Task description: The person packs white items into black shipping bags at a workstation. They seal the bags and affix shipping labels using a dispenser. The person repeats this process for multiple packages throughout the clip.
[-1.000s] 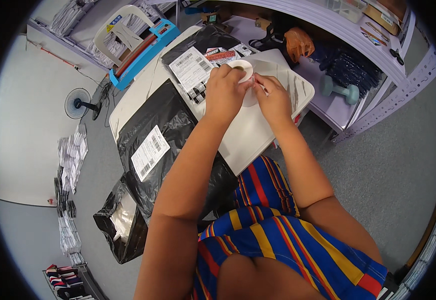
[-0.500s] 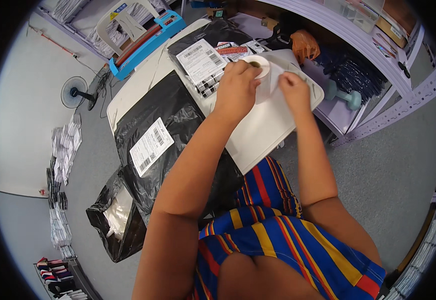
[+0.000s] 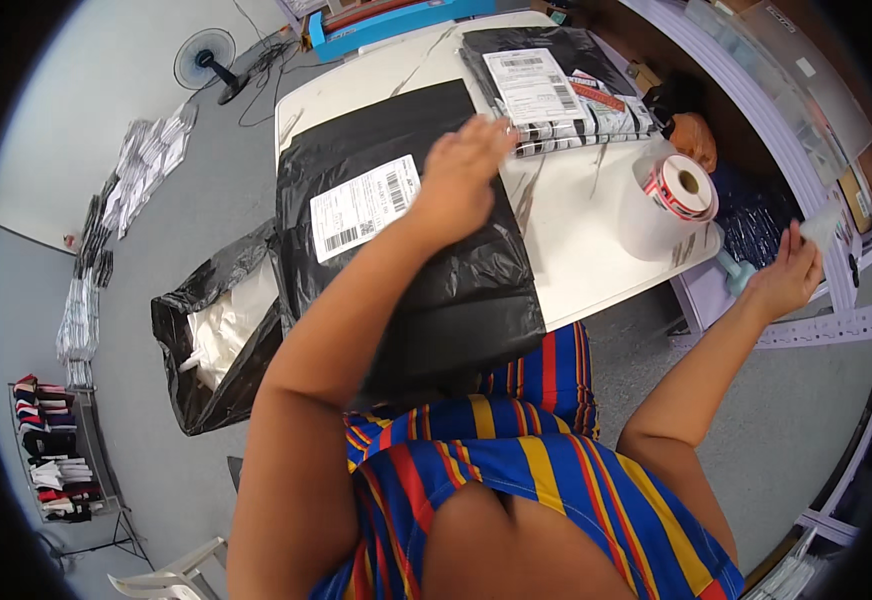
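Black plastic covers most of the near end of the white worktop (image 3: 596, 215): a large mailer bag (image 3: 406, 250) lies flat there with a white shipping label (image 3: 364, 207) stuck on its upper part. Her left hand (image 3: 464, 170) rests spread and flat on the bag's far right corner, just right of that label, fingers loose and gripping nothing. Beyond the bag, at the far end of the worktop, a second black parcel (image 3: 546, 85) with its own label lies on top of a striped package. Right of the bag, near the worktop's right edge, stands a roll of stickers (image 3: 668, 195), white with a red-and-white face. Her right hand (image 3: 786, 280) is off past that edge, well apart from the roll, pinching a small pale slip (image 3: 824, 225) between its fingertips. Left of the worktop, on the grey floor, an open black bin bag (image 3: 218, 335) holds white packets, and a small fan (image 3: 206, 68) stands farther back.
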`<state>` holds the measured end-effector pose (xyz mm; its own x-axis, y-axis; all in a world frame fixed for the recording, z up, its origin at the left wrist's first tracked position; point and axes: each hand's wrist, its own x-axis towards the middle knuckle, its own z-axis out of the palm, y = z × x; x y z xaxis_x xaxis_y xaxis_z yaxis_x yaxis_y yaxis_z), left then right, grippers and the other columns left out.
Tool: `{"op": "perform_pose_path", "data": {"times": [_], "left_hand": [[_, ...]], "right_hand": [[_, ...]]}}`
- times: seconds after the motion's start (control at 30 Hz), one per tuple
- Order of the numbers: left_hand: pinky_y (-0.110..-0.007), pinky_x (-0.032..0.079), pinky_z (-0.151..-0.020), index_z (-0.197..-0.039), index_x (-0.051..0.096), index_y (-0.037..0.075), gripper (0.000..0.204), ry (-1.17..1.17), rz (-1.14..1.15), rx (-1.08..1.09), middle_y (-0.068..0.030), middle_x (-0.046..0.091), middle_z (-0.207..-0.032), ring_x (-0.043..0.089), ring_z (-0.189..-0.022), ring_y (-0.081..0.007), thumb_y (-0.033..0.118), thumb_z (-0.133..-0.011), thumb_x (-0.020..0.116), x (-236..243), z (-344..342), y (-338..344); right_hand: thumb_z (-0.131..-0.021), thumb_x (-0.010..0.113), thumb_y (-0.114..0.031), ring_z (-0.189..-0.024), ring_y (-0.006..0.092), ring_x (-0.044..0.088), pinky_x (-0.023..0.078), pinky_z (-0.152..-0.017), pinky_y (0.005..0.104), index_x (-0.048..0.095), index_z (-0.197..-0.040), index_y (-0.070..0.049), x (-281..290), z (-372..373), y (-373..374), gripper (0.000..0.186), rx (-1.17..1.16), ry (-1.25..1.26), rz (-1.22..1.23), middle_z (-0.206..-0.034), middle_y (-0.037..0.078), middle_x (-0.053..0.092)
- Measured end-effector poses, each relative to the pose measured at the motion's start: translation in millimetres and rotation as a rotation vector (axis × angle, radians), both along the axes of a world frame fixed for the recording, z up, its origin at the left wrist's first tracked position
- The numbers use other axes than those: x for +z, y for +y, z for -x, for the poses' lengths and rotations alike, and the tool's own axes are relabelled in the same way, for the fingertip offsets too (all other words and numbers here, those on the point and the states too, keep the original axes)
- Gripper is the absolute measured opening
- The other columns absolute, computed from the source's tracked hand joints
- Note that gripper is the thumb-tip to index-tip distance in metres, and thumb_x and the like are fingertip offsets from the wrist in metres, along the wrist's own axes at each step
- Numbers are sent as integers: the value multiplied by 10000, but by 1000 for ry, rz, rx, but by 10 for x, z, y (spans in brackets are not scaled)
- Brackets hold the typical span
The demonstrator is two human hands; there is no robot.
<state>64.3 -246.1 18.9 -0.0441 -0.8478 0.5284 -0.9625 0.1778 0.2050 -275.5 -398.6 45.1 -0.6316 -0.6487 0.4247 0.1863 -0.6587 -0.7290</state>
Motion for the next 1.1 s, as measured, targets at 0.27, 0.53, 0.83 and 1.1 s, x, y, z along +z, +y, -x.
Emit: {"op": "perform_pose_path", "data": {"times": [0.27, 0.53, 0.83, 1.1], "left_hand": [[-298, 338, -908, -1116, 478, 30, 330, 467, 63, 264, -155, 449, -1183, 419, -1103, -305, 33, -788, 437, -203, -1037, 707], [-401, 356, -871, -1080, 522, 73, 321, 210, -18, 439, -115, 506, -1119, 444, -1076, -268, 238, -822, 430, -338, -1176, 519], [-389, 391, -788, -967, 587, 94, 284, 45, -218, 627, -98, 573, -925, 519, -895, -286, 286, -801, 461, -369, -1394, 387], [-411, 407, -687, -870, 527, 44, 228, 214, -130, 646, -182, 557, -836, 527, -809, -357, 257, -830, 454, 137, -1160, 587]], "right_hand": [[-701, 473, 68, -896, 237, 538, 428, -774, 274, 565, -909, -43, -234, -2156, 923, 254, 932, 995, 431, -972, 92, 547], [-692, 457, 46, -905, 249, 529, 431, -776, 309, 568, -895, -42, -527, -2486, 707, 248, 1056, 1167, 425, -999, 80, 555], [-755, 471, -140, -1102, 312, 385, 323, -898, 391, 535, -1049, -43, -215, -2841, 1057, 316, 643, 1490, 629, -1161, 111, 477], [-779, 425, -517, -1216, 340, 245, 212, -951, 495, 420, -1203, -105, -194, -2915, 265, 592, 412, 1507, 126, -1272, 146, 364]]}}
